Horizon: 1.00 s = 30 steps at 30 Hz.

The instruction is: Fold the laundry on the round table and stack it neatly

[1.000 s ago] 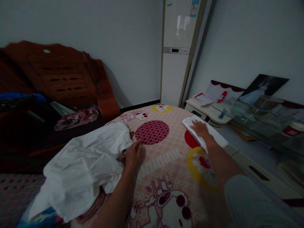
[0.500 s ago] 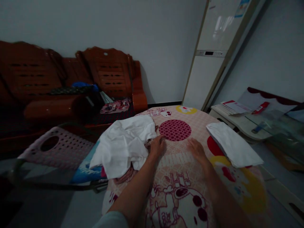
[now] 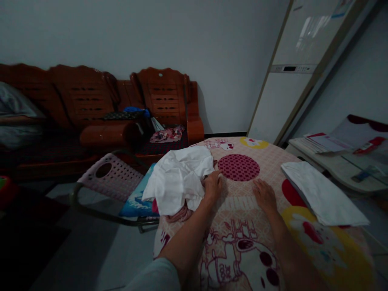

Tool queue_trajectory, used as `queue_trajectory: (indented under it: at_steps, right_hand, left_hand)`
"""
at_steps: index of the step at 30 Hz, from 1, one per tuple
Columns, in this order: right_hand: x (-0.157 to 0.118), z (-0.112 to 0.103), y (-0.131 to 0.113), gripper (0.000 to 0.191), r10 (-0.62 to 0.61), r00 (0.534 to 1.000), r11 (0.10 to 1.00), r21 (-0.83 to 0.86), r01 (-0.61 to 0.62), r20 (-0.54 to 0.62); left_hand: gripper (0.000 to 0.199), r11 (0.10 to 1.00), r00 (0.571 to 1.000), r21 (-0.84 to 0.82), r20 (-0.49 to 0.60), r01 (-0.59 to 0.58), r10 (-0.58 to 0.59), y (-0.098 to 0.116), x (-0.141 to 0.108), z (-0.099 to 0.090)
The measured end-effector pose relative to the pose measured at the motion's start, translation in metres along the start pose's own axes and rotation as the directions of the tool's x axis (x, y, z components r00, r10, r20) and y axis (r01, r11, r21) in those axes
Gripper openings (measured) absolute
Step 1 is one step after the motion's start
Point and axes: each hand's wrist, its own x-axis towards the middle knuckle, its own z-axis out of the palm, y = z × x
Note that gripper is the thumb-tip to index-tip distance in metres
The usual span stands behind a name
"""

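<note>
A rumpled heap of white cloth (image 3: 178, 178), likely a garment, lies on the left part of the covered table, with dusty-pink fabric (image 3: 181, 214) showing beneath it. My left hand (image 3: 213, 186) rests at the heap's right edge, fingers loosely bent and apart, with no visible grip on the cloth. Across from it, my right hand (image 3: 264, 195) lies flat on the patterned tablecloth (image 3: 239, 204), fingers spread and holding nothing. To the right, a folded white cloth (image 3: 324, 194) sits apart from both hands.
A woven-back chair (image 3: 110, 178) with a blue cushion (image 3: 139, 198) stands left of the table. Behind is a wooden sofa (image 3: 163, 97) with cloth items on it; a person's sleeve (image 3: 15, 101) shows far left. A side table (image 3: 318, 155) with papers stands right.
The view has turned left, so the scene sits farther right and more of the sofa and a person's sleeve show. Both hands keep nearly the same places on the table.
</note>
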Motion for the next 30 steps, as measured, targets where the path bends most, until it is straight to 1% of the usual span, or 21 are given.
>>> queue_trajectory:
  at_steps: [4, 7, 10, 15, 18, 21, 22, 24, 27, 30]
  right_hand:
    - [-0.004, -0.001, -0.003, 0.044, 0.003, 0.999, 0.998, -0.059, -0.001, 0.032]
    - [-0.012, -0.004, -0.009, 0.045, -0.004, 0.999, 0.995, -0.102, 0.009, 0.049]
    - [-0.026, -0.011, -0.017, 0.044, -0.026, 0.998, 0.993, -0.109, 0.032, 0.051]
    - [-0.056, -0.028, -0.033, 0.042, -0.037, 0.998, 0.997, -0.064, 0.04, 0.046]
    - [-0.074, -0.037, -0.04, 0.041, -0.043, 0.997, 0.998, -0.043, 0.045, 0.057]
    - [-0.09, -0.042, -0.045, 0.041, -0.034, 0.998, 0.998, -0.047, 0.037, 0.045]
    - [-0.094, -0.043, -0.046, 0.041, -0.029, 0.999, 0.998, -0.057, 0.031, 0.036]
    - [-0.099, -0.045, -0.048, 0.039, -0.024, 1.0, 0.996, -0.085, 0.026, 0.018]
    - [-0.102, -0.048, -0.05, 0.038, -0.047, 0.999, 0.992, -0.118, 0.046, 0.0]
    - [-0.1, -0.05, -0.051, 0.038, -0.053, 0.998, 0.992, -0.117, 0.051, -0.016]
  left_hand:
    - [0.042, 0.996, 0.996, 0.032, 0.015, -0.087, 0.087, 0.002, -0.019, -0.007]
    - [0.042, 0.99, 0.991, 0.049, 0.027, -0.129, 0.128, 0.001, -0.035, -0.014]
    - [0.042, 0.988, 0.989, 0.057, 0.048, -0.141, 0.139, 0.002, -0.049, -0.022]
    - [0.041, 0.986, 0.98, 0.06, 0.134, -0.157, 0.148, 0.011, -0.065, -0.034]
    - [0.043, 0.982, 0.979, 0.063, 0.113, -0.178, 0.171, 0.018, -0.072, -0.044]
    - [0.043, 0.983, 0.985, 0.079, 0.058, -0.168, 0.164, 0.024, -0.074, -0.06]
    - [0.041, 0.985, 0.988, 0.085, 0.04, -0.151, 0.148, 0.025, -0.073, -0.068]
    - [0.036, 0.992, 0.997, 0.095, -0.002, -0.08, 0.081, 0.027, -0.068, -0.084]
    - [0.03, 0.996, 0.998, 0.09, -0.061, 0.023, -0.017, 0.027, -0.058, -0.11]
    - [0.032, 0.996, 0.996, 0.084, -0.083, 0.038, -0.031, 0.026, -0.051, -0.13]
